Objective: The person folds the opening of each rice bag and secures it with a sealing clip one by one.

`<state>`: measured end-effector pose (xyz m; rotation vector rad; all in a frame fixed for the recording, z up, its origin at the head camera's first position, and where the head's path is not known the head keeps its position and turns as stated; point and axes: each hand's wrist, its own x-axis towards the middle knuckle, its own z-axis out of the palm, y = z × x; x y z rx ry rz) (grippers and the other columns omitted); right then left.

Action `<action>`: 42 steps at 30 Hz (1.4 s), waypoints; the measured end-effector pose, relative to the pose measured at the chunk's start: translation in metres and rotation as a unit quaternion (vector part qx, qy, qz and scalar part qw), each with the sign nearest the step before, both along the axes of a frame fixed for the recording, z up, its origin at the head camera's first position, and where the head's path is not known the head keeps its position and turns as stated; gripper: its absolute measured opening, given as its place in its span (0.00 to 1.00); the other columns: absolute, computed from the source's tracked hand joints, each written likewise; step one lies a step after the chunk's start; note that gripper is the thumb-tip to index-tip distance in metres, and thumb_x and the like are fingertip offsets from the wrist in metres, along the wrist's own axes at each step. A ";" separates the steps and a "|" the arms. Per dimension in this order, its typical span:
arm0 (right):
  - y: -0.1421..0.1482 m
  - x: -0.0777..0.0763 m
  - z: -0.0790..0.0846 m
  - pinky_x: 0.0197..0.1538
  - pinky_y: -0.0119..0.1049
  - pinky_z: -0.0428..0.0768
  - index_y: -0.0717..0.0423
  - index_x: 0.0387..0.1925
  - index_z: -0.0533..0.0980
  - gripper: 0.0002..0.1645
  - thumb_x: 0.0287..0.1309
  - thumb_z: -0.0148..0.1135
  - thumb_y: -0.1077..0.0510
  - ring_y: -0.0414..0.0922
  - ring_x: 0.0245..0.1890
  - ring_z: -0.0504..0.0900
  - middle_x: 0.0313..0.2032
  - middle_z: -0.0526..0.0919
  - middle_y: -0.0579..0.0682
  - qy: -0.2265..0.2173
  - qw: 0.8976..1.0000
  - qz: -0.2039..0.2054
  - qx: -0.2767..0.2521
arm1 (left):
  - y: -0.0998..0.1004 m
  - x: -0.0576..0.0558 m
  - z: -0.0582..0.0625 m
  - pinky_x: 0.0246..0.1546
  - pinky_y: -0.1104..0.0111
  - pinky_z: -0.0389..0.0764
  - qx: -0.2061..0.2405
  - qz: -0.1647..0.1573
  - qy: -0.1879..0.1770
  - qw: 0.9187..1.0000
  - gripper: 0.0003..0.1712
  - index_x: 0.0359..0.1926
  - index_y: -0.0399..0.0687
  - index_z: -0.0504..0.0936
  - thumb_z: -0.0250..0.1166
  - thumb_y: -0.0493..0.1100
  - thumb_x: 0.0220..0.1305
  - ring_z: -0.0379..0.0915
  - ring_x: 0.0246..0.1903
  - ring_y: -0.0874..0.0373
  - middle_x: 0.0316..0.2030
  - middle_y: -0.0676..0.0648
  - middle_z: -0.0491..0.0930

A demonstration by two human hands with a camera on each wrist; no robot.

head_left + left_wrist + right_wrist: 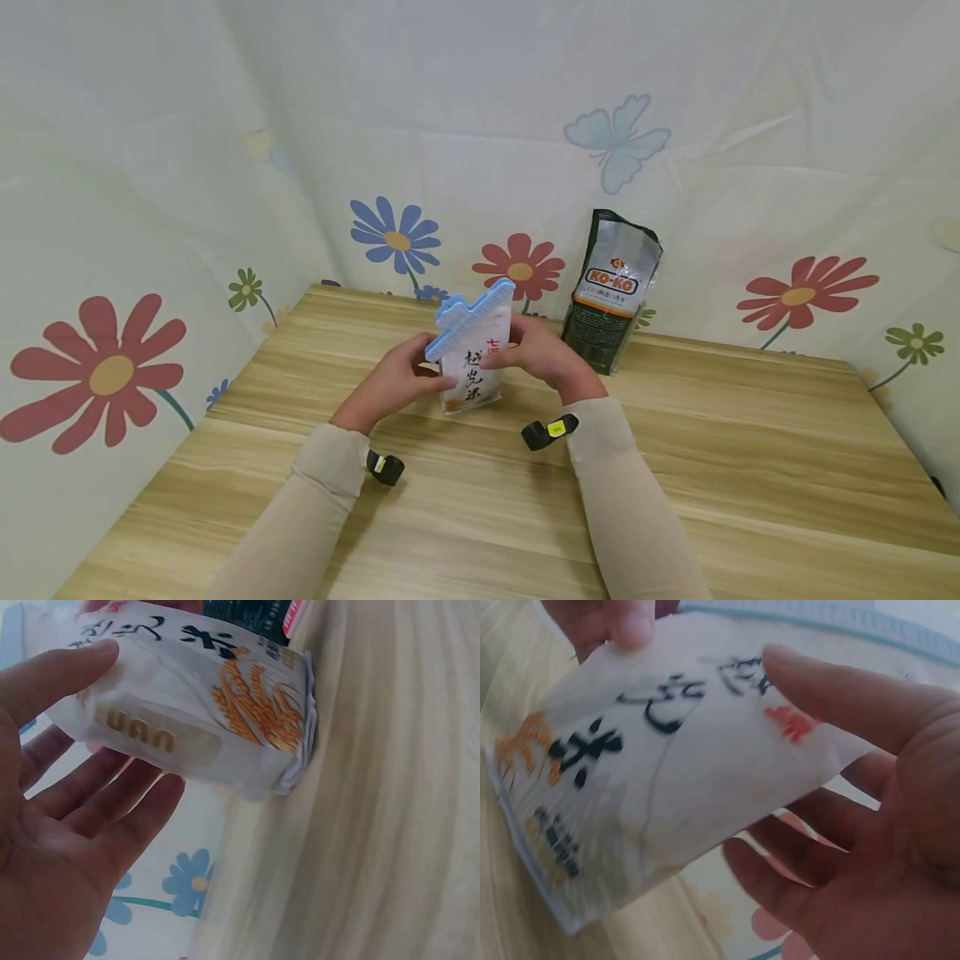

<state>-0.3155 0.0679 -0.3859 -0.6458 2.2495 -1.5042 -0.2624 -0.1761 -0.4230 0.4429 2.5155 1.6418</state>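
Left hand (393, 382) and right hand (551, 354) both grasping that white bag (472, 387), fingers (154, 817) half-spread, blue clip (472, 319) kinda slanted up top.

From where I stand, the white bag (471, 379) looks like thin plastic film, mostly matt and softly creased, with a crinklier sheen towards its bottom seam. The blue clip (471, 319) seems to be hard plastic, its long bar finely ribbed. On the dark green pouch (609, 292), the film is glossier and wrinkled (its silvery panel catches the light). The tabletop (750, 433) has a smooth wood-grain finish with a faint sheen. The printed backdrop (480, 108) is a thin, rumpled sheet, and the beige sleeves (637, 508) look like matt cloth.
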 end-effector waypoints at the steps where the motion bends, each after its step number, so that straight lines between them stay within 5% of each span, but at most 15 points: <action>1: 0.000 -0.001 -0.002 0.59 0.50 0.74 0.44 0.56 0.75 0.30 0.50 0.74 0.56 0.49 0.53 0.78 0.51 0.82 0.48 -0.002 1.000 0.007 0.005 | 0.000 -0.001 -0.002 0.50 0.59 0.81 0.002 -0.004 -0.002 1.000 0.33 0.61 0.57 0.71 0.73 0.50 0.55 0.80 0.50 0.51 0.54 0.48 0.77; 9: 0.003 -0.009 -0.018 0.60 0.46 0.74 0.47 0.56 0.74 0.33 0.46 0.75 0.62 0.48 0.52 0.78 0.51 0.82 0.48 -0.008 0.998 0.061 0.022 | 0.001 -0.005 -0.012 0.52 0.59 0.80 0.001 -0.017 -0.022 1.000 0.39 0.64 0.59 0.67 0.75 0.45 0.52 0.76 0.54 0.51 0.55 0.48 0.76; 16: 0.003 -0.009 -0.021 0.62 0.48 0.73 0.46 0.58 0.72 0.35 0.47 0.75 0.61 0.48 0.53 0.77 0.53 0.80 0.48 -0.008 0.998 0.063 0.028 | 0.002 -0.005 -0.014 0.55 0.55 0.78 -0.016 -0.018 -0.016 1.000 0.39 0.65 0.58 0.65 0.74 0.44 0.54 0.75 0.54 0.50 0.56 0.47 0.75; 24: 0.000 -0.008 -0.021 0.61 0.48 0.74 0.48 0.58 0.72 0.32 0.50 0.72 0.61 0.48 0.52 0.78 0.52 0.81 0.49 -0.009 0.999 0.045 0.022 | 0.002 -0.006 -0.016 0.55 0.55 0.78 -0.020 -0.010 0.015 1.000 0.37 0.67 0.58 0.65 0.71 0.45 0.59 0.76 0.54 0.49 0.55 0.46 0.77; 30: -0.005 -0.009 -0.024 0.60 0.47 0.74 0.49 0.56 0.74 0.29 0.52 0.71 0.61 0.48 0.51 0.79 0.51 0.81 0.50 -0.005 1.000 0.014 0.014 | 0.005 -0.008 -0.021 0.54 0.59 0.79 -0.004 0.017 0.054 0.998 0.34 0.67 0.56 0.68 0.69 0.42 0.61 0.77 0.54 0.49 0.54 0.45 0.79; 42: -0.017 -0.005 -0.023 0.61 0.50 0.74 0.46 0.58 0.72 0.29 0.55 0.70 0.59 0.50 0.57 0.76 0.55 0.79 0.49 0.022 0.998 -0.051 -0.026 | 0.005 -0.013 -0.020 0.59 0.56 0.75 -0.012 0.082 0.069 0.994 0.30 0.64 0.54 0.69 0.67 0.41 0.63 0.74 0.59 0.49 0.57 0.43 0.77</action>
